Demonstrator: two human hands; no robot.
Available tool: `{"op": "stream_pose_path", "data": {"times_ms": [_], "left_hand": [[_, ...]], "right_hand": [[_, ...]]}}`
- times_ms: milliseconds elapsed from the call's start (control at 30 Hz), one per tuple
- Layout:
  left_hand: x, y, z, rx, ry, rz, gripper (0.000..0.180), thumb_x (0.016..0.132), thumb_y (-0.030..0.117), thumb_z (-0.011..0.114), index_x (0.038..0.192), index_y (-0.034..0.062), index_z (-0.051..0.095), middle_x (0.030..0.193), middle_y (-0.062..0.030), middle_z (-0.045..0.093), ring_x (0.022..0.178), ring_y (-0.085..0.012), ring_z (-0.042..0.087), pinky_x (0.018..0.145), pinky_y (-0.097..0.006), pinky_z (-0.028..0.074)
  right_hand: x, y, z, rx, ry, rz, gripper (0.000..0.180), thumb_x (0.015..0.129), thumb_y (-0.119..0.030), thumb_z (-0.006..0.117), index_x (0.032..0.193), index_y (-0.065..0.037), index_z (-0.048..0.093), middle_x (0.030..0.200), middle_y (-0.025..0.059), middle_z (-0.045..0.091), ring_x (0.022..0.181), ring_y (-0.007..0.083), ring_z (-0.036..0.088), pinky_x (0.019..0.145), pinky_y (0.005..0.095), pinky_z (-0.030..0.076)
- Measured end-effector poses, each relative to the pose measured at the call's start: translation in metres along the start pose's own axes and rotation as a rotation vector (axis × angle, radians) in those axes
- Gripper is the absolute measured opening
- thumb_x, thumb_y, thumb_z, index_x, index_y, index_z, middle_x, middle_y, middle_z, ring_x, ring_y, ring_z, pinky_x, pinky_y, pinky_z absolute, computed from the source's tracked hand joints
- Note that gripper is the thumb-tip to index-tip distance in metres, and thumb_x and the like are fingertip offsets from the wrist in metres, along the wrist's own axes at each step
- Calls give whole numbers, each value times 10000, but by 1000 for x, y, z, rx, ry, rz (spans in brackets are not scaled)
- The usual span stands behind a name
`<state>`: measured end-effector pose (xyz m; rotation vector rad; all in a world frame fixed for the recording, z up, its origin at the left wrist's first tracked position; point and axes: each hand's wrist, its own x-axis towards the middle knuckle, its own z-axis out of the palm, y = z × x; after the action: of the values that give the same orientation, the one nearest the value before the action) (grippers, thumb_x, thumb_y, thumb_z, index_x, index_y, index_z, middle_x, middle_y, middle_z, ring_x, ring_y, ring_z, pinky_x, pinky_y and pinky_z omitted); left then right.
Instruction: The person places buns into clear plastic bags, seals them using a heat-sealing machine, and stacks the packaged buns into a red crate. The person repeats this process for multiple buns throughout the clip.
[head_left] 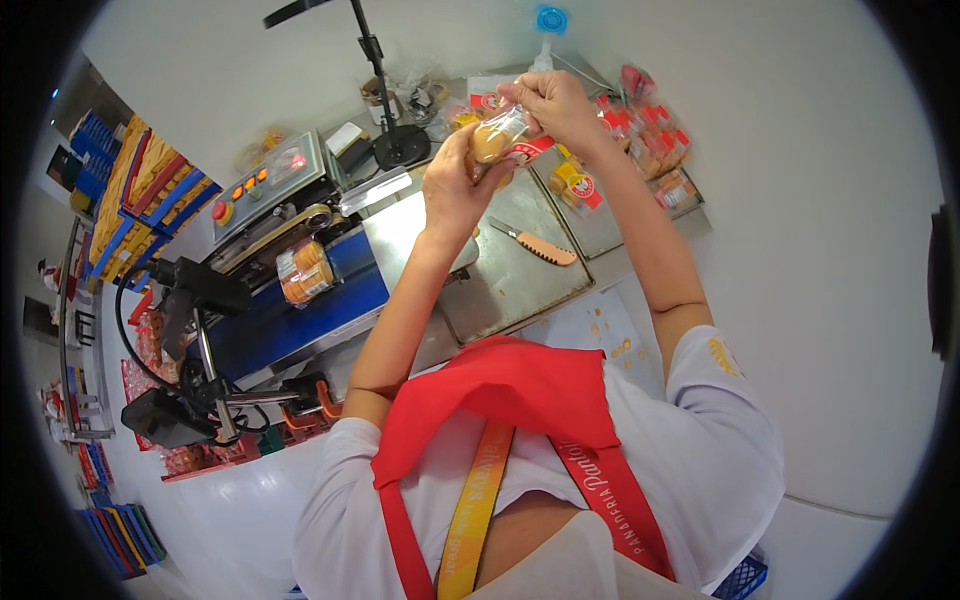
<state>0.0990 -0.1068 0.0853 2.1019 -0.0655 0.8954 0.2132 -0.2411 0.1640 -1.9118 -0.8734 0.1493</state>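
A clear packet with golden-brown baked goods inside is held up between both hands, above the far part of the metal tray, and a red label is seen at its right side. The packet's lower left side is gripped by the left hand, with the fingers closed behind it and the thumb laid along its near side. Its upper right end is pinched by the right hand, with the fingers bent; how the hidden fingertips are set cannot be told. On the tray, a knife with an orange handle is laid slantwise, its handle end pointed toward the right edge. To the left, a packet of round buns is rested at the far edge of the blue conveyor belt, and the belt's right end is partly covered by a pale metal plate. The belt is bordered along its far edge by a machine with a control panel. Beyond the plate, a black stand is placed on its round base. On the right-hand metal counter, several red-labelled packets are grouped toward the far right corner, and a yellow-and-red packet is set near the left edge.
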Motion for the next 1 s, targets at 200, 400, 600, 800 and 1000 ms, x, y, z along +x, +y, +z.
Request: {"op": "stream_pose_path", "data": {"times_ms": [200, 400, 600, 800, 1000], "left_hand": [[-10, -54, -43, -1179, -159, -665, 446, 929, 419, 519, 1218, 79, 537, 1118, -62, 631, 960, -150, 628, 832, -293, 514], [-32, -78, -52, -1815, -290, -630, 525, 916, 480, 478, 1269, 91, 490, 1184, -69, 601, 1062, -195, 597, 910, -350, 492], [-39, -81, -85, -826, 166, -287, 471, 925, 344, 563, 1283, 58, 456, 1204, -72, 583, 1084, -164, 564, 924, -332, 449], [-88, -126, -83, 27, 313, -251, 470, 805, 196, 733, 1197, 45, 523, 1059, -116, 652, 908, -174, 633, 751, -296, 488], [-74, -77, -87, 176, 491, -167, 157, 838, 90, 673, 950, -20, 672, 897, -107, 677, 764, -122, 650, 647, -264, 519]], "right_hand": [[4, -22, 1, 20, -278, -276, 649, 852, -247, 676, 1389, -98, 344, 690, 0, 587, 652, 53, 531, 623, 217, 427], [19, -17, 53, 143, -38, -430, 953, 811, -206, 726, 1425, -29, 20, 878, 86, 641, 788, 140, 608, 753, 272, 480], [-15, 15, 136, 442, -75, -255, 775, 839, -170, 700, 1303, -8, 100, 990, 163, 631, 911, 233, 637, 849, 324, 501], [-28, 71, 206, 290, 75, -267, 450, 838, -62, 657, 1173, 24, 369, 1039, 207, 631, 1034, 300, 625, 878, 369, 501], [-29, 30, 202, -114, 456, -460, 121, 841, -42, 599, 912, 33, 661, 1014, 217, 624, 825, 336, 628, 739, 346, 499]]}}
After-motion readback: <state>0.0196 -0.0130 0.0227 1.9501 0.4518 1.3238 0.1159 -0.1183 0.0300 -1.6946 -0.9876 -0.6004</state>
